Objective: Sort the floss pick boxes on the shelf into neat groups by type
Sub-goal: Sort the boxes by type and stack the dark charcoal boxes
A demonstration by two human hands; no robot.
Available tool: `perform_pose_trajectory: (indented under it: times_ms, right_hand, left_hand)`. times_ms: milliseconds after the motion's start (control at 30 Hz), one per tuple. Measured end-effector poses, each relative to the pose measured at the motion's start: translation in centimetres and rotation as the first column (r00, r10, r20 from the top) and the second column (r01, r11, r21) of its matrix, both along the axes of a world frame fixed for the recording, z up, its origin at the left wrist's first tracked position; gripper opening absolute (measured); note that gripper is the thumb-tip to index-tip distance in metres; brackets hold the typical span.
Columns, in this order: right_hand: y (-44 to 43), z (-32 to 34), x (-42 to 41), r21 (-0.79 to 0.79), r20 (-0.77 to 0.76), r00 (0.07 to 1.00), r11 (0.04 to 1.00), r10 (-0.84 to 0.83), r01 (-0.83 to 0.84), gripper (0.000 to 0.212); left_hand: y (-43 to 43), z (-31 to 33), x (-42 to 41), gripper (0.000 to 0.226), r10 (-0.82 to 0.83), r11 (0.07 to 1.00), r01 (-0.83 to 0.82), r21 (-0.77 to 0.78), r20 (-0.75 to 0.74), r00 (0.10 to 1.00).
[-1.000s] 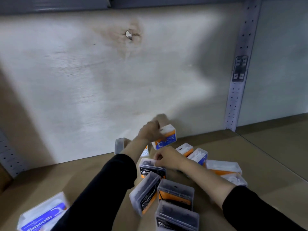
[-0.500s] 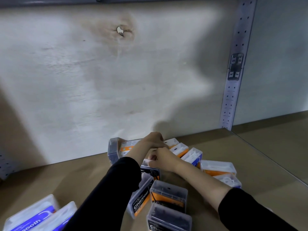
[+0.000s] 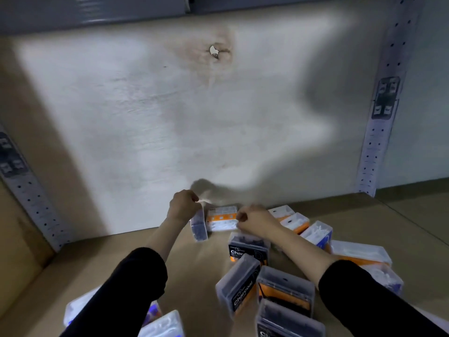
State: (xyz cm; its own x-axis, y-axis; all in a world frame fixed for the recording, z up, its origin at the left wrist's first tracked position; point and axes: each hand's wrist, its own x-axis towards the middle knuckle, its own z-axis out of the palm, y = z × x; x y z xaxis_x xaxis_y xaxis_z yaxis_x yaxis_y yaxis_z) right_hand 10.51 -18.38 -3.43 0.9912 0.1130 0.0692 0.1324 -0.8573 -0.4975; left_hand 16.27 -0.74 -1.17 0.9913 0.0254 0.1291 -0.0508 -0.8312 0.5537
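The left hand pinches a clear dark-filled plastic box upright, while the curled right hand touches the adjacent orange-banded white box.

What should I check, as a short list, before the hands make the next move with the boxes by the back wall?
1. Left hand grips the dark upright box: ok.
2. Right hand touches the orange-banded box: ok, though its grip cannot be told.
3. Those two boxes share one type: not ok, dark picks beside white.
4. Charcoal boxes grouped neatly: not ok, tilted.
5. Free shelf at left: ok.
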Motion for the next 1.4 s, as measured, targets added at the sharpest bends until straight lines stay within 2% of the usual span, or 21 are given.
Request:
perform_pose_trajectory:
  times_ms: [67,200,333,433,500,600,667,733,767,900,1033,1200,1333,1400]
  right_hand:
    - [0.6,0.0,0.9,-0.010,0.001,1.000,1.000,-0.009,0.009,0.032]
    - [1.4,-0.4,2.7,-0.048,-0.011,1.000,0.999,-0.024,0.024,0.035]
    - [2.0,-0.9,4.4,-0.116,-0.039,0.999,0.993,-0.024,0.019,0.041]
    - [2.5,-1.1,5.1,-0.217,-0.088,0.995,0.975,0.035,-0.054,0.047]
    - [2.7,-1.6,5.5,-0.293,-0.106,0.992,0.952,0.062,-0.091,0.046]
    - [2.6,-2.2,5.6,-0.324,-0.090,0.993,0.941,0.070,-0.096,0.039]
    - [2.6,-2.1,5.5,-0.347,-0.063,0.995,0.933,0.079,-0.095,0.034]
    - [2.5,-2.1,5.5,-0.375,-0.025,0.995,0.922,0.095,-0.097,0.034]
    - [2.4,-2.1,5.5,-0.382,-0.015,0.995,0.919,0.102,-0.100,0.037]
    - [2.3,-2.0,5.3,-0.423,-0.003,0.994,0.900,0.112,-0.103,0.040]
    - [2.4,-1.9,5.1,-0.457,-0.011,0.993,0.883,0.120,-0.112,0.032]
    - [1.6,-0.4,5.1,-0.387,-0.074,0.991,0.912,0.113,-0.133,0.036]
    - [0.5,1.0,5.4,-0.215,-0.140,0.984,0.967,0.109,-0.138,0.031]
    - [-0.1,1.2,5.5,-0.153,-0.144,0.987,0.984,0.068,-0.090,0.029]
  left_hand:
    - [0.8,-0.2,-0.2,0.025,0.023,1.000,-0.022,0.012,-0.083,0.996]
    - [1.5,-1.2,0.1,0.044,0.028,0.999,-0.017,0.044,-0.259,0.965]
    - [1.6,-2.1,0.4,0.041,0.000,1.000,0.002,0.005,-0.302,0.953]
    - [1.8,-1.7,0.2,0.037,-0.017,0.999,0.025,0.023,-0.281,0.960]
    - [2.3,-1.3,-0.1,0.034,-0.005,0.995,0.030,0.096,-0.252,0.968]
    - [3.4,-1.0,-0.9,0.009,-0.019,0.947,0.089,0.309,-0.223,0.975]
    - [4.1,-1.7,-1.3,0.033,-0.083,0.881,0.179,0.438,-0.229,0.970]
    - [4.7,-2.5,-1.6,0.040,-0.135,0.836,0.243,0.492,-0.245,0.960]
    - [4.9,-2.6,-1.7,0.042,-0.145,0.840,0.254,0.480,-0.253,0.957]
    - [6.2,-2.6,-1.0,0.048,-0.128,0.943,0.191,0.271,-0.232,0.964]
    - [6.6,-2.7,-0.3,0.066,-0.121,0.944,0.202,0.263,-0.294,0.948]
    - [6.5,-2.6,0.5,0.062,-0.135,0.930,0.238,0.280,-0.341,0.930]
    - [6.1,-2.5,0.8,0.058,-0.134,0.916,0.249,0.315,-0.346,0.929]
    - [6.0,-2.5,0.9,0.056,-0.128,0.907,0.251,0.338,-0.347,0.929]
